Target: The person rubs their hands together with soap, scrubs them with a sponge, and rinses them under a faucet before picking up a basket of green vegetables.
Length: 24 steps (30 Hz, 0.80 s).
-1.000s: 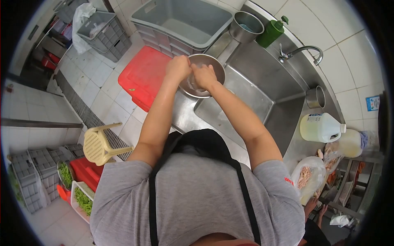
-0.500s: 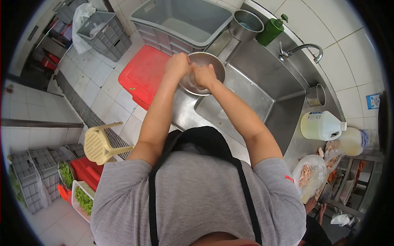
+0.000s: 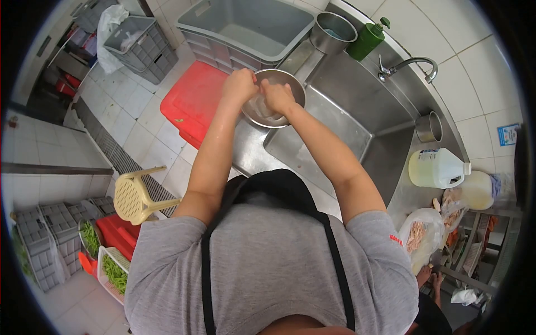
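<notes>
A round steel bowl [image 3: 293,84] stands on the metal ledge at the sink's left side, with some cloudy contents that I cannot make out. My left hand [image 3: 241,86] is at the bowl's left rim, its fingers curled together; whatever it may hold is hidden. Over the middle of the bowl is my right hand [image 3: 276,97], bent inward with its fingers partly closed near the left one. Its fingertips are too small to tell what lies between them. Both forearms reach forward from the grey shirt sleeves.
Right of the bowl lies the steel sink [image 3: 324,125] with a tap [image 3: 413,64]. A grey crate [image 3: 245,28] and red lid [image 3: 192,103] are left. Jug [image 3: 438,168], bagged food [image 3: 416,234] and another person's hands [image 3: 430,277] are at right. A stool [image 3: 134,198] stands lower left.
My right hand has shifted slightly within the bowl and its fingers look a little more bent. The other person's hands have moved slightly at the lower right.
</notes>
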Each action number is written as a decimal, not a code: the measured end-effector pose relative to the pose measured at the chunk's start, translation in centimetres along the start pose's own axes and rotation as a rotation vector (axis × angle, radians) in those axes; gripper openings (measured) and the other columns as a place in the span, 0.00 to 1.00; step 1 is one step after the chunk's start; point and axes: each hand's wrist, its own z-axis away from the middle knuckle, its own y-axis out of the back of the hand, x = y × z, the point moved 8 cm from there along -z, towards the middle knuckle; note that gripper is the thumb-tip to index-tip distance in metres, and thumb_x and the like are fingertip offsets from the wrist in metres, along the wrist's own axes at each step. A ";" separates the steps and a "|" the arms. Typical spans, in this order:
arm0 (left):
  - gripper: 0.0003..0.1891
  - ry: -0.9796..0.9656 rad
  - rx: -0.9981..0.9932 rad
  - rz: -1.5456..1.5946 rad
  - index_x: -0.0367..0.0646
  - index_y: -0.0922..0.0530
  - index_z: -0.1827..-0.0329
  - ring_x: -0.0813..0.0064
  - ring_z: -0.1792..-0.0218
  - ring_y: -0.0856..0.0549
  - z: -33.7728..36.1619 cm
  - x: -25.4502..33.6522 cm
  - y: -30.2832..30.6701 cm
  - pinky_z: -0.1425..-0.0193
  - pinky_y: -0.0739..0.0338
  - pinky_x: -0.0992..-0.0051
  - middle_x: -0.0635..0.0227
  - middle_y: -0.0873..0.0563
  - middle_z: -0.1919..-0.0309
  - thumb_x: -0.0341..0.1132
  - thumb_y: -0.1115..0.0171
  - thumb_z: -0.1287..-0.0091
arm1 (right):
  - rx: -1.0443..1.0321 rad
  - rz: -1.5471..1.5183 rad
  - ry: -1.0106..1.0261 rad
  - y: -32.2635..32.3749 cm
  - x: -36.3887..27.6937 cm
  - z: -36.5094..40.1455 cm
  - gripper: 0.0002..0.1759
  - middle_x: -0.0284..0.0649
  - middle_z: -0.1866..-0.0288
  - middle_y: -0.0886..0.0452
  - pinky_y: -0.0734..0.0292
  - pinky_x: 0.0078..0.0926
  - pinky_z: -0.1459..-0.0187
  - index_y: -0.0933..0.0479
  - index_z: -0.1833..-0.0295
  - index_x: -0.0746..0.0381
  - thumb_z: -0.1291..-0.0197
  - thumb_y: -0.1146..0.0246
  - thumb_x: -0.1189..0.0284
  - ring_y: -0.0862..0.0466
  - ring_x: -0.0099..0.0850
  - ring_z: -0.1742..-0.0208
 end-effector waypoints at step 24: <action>0.16 0.073 -0.365 1.791 0.38 0.31 0.66 0.78 0.78 0.29 0.4 10.3 -4.3 0.72 0.29 0.76 0.69 0.29 0.79 0.44 0.56 0.34 | 0.547 0.322 -0.063 7.9 -1.2 8.6 0.39 0.51 0.31 0.58 0.63 0.66 0.42 0.54 0.36 0.73 0.55 0.48 0.72 0.61 0.54 0.32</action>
